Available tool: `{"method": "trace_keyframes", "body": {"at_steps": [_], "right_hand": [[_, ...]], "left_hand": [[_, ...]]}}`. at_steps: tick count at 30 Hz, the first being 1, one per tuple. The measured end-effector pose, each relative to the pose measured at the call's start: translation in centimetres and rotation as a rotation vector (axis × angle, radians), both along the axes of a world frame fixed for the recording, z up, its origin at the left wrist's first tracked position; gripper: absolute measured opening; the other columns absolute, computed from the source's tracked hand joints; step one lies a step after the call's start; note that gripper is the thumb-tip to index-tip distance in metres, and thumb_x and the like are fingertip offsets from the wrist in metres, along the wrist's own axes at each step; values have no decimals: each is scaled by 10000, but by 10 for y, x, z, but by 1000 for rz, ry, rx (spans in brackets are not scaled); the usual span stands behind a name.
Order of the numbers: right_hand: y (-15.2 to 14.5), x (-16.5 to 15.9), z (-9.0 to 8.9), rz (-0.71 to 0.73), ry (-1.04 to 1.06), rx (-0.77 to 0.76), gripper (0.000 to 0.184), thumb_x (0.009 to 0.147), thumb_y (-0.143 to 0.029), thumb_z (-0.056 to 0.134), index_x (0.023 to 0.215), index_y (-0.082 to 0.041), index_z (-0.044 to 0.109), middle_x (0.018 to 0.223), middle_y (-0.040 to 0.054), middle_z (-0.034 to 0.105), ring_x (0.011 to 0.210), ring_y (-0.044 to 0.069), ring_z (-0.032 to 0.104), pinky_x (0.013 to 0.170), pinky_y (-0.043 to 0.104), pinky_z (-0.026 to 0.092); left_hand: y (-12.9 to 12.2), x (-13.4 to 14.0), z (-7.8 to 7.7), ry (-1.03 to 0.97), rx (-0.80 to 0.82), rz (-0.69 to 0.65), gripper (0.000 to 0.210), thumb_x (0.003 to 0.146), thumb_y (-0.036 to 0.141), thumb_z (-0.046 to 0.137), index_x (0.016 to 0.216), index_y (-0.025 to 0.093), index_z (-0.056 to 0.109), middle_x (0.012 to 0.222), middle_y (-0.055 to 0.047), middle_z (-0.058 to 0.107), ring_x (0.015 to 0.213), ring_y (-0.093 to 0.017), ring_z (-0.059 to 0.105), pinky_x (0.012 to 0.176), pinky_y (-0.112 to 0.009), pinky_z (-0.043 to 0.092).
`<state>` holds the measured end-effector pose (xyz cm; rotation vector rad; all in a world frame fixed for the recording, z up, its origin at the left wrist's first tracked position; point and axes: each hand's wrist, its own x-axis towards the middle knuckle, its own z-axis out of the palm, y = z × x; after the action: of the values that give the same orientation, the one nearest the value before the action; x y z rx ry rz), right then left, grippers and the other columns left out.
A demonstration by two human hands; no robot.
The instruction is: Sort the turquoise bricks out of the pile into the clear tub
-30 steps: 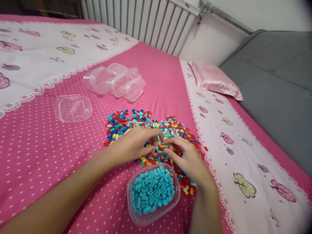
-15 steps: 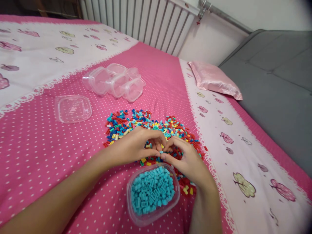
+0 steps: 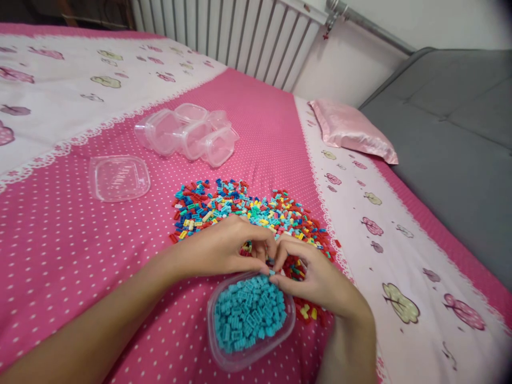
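Just over the far rim of a clear plastic tub (image 3: 214, 346), my left hand (image 3: 236, 248) and my right hand (image 3: 316, 272) meet at the fingertips. Both are closed in a pinch around a small light-blue toy brick (image 3: 272, 272), mostly covered by the fingers. Inside the tub lies a heap of turquoise toy bricks (image 3: 252, 314). Beyond and partly beneath my hands spreads a loose pile of mixed toy bricks (image 3: 232, 197) in red, blue, yellow and green.
Several clear plastic containers (image 3: 192, 138) lie grouped on the pink dotted bedspread (image 3: 180, 346). A clear lid (image 3: 120, 178) rests flat to their left. Further off are a pink pillow (image 3: 352, 130), a grey headboard (image 3: 444, 128) and a white radiator (image 3: 228, 37).
Both hands have moved nearer to me, from over the mixed pile to the tub's far rim, with the light-blue brick still between the fingertips. The tub has stayed in place.
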<state>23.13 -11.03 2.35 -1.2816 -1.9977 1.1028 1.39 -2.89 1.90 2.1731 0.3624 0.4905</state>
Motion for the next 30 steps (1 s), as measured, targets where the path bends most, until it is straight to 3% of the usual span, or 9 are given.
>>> {"method": "trace_keyframes", "body": {"at_steps": [4, 11, 15, 18, 22, 26, 30], "right_hand": [[-3, 0, 1, 1, -52, -70, 191, 816, -86, 712, 783, -216, 576, 968, -1, 568, 948, 177, 578, 851, 300, 437], [-3, -3, 4, -1, -108, -98, 237, 805, -36, 657, 730, -214, 520, 889, -13, 543, 866, 161, 563, 769, 279, 423], [-1, -1, 1, -45, -53, -63, 184, 838, -106, 700, 823, -223, 557, 853, -26, 558, 795, 153, 549, 714, 272, 418], [2, 2, -4, -171, -59, 43, 75, 958, -160, 601, 947, -229, 628, 911, -4, 582, 857, 168, 570, 786, 298, 439], [7, 4, -12, -171, -224, 95, 182, 948, -93, 618, 929, -239, 725, 1013, 28, 598, 1005, 203, 573, 914, 349, 431], [8, -1, -17, -155, -379, 73, 168, 852, -130, 771, 963, -257, 759, 1021, 41, 581, 1038, 244, 538, 932, 394, 420], [8, -7, -18, -161, -436, 89, 142, 847, -132, 776, 927, -247, 756, 994, 45, 568, 1024, 254, 527, 915, 409, 417]], "left_hand": [[0, 0, 2, 13, 99, 43, 49, 894, 164, 661, 898, 188, 704, 832, 12, 720, 785, -131, 642, 723, -221, 423], [-1, 0, 4, 43, 147, 54, 75, 897, 158, 619, 835, 173, 658, 799, 12, 686, 769, -133, 610, 721, -232, 403], [1, 0, 1, 71, 156, 71, 98, 924, 187, 591, 847, 181, 653, 796, 12, 682, 754, -135, 609, 696, -236, 391], [7, -1, -4, 97, 265, 180, 114, 951, 224, 584, 873, 186, 657, 805, 3, 684, 765, -154, 609, 726, -261, 385], [14, -2, -11, 174, 422, 283, 93, 924, 222, 636, 842, 183, 659, 766, 0, 661, 744, -172, 592, 738, -292, 371], [12, -2, -12, 191, 391, 226, 93, 925, 197, 634, 841, 190, 674, 774, 7, 675, 768, -170, 608, 734, -288, 371], [5, -1, -5, 181, 222, 41, 220, 975, 355, 613, 853, 196, 706, 765, 7, 689, 754, -152, 625, 686, -268, 380]]}}
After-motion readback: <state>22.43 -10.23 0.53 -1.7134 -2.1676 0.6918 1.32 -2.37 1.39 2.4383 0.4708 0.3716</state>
